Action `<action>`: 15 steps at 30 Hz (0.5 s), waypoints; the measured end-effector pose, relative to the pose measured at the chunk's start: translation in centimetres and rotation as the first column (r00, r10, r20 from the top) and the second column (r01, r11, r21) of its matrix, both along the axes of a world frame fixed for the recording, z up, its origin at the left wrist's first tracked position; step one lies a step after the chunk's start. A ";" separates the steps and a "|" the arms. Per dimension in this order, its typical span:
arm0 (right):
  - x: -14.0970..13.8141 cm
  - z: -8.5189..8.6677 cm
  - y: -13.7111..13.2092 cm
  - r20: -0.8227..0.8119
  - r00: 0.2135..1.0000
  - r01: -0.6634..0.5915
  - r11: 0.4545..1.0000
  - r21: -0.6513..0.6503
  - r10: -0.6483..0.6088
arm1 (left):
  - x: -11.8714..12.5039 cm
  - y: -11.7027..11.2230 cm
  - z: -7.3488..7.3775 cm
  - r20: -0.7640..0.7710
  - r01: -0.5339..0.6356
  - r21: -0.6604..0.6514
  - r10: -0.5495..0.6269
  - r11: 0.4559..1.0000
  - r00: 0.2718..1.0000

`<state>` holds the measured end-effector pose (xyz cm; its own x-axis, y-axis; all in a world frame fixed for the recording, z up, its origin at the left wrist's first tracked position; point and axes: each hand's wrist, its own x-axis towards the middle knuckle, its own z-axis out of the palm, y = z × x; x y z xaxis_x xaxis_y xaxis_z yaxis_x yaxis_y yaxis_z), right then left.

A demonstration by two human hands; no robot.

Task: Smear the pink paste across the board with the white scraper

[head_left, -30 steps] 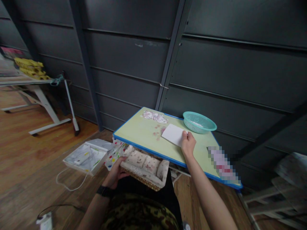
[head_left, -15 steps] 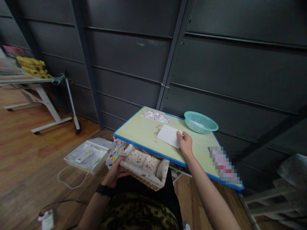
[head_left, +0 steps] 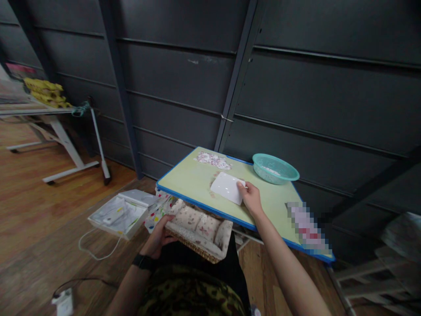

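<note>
My right hand (head_left: 250, 198) grips the near right edge of a flat, glossy white card (head_left: 227, 187), thumb on top and fingers beneath. The card lies low over the yellow-green table (head_left: 184, 181) with its blue rim. Small brownish bits show along its left edge. My left hand (head_left: 163, 228) holds the left end of a wicker basket (head_left: 197, 221) lined with flowered cloth. That basket sits at my lap, its far side just under the table's front edge. A scattered pile of small white and purplish pieces (head_left: 213, 160) lies at the table's far left.
A turquoise plastic basin (head_left: 275, 169) with white contents stands at the back right of the table. A blurred-out item (head_left: 307, 228) lies near the right corner. On the floor to the left is an open white box (head_left: 120, 213) with a cable. Dark metal panels (head_left: 177, 79) rise behind.
My right hand has slid the white card slightly to the left, tilting it so it catches the light. My left hand and the basket have hardly moved.
</note>
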<state>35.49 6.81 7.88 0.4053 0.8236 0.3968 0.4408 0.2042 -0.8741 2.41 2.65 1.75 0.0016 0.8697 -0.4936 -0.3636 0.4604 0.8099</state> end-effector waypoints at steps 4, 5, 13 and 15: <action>0.0 0.0 -0.1 -0.026 0.999 0.022 1.000 0.012 -0.022 | 0.2 0.1 0.2 0.011 -0.008 -0.021 0.009 1.000 1.000; 0.1 -0.1 -0.2 -0.025 0.998 0.053 0.998 0.019 -0.052 | 0.2 0.1 0.2 0.009 -0.010 -0.024 0.011 1.000 1.000; -0.2 -0.2 -0.3 -0.049 0.996 -0.080 0.996 -0.044 0.078 | 0.0 0.1 -0.1 -0.005 0.003 -0.021 -0.003 1.000 1.000; -0.6 -0.1 -0.3 -0.065 0.990 -0.132 0.989 -0.071 0.127 | 0.0 0.1 -0.1 0.001 0.011 -0.023 -0.011 1.000 1.000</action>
<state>34.91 6.47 7.79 0.3145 0.8971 0.3105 0.3611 0.1894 -0.9131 2.38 2.74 1.69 0.0115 0.8580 -0.5136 -0.3592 0.4829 0.7986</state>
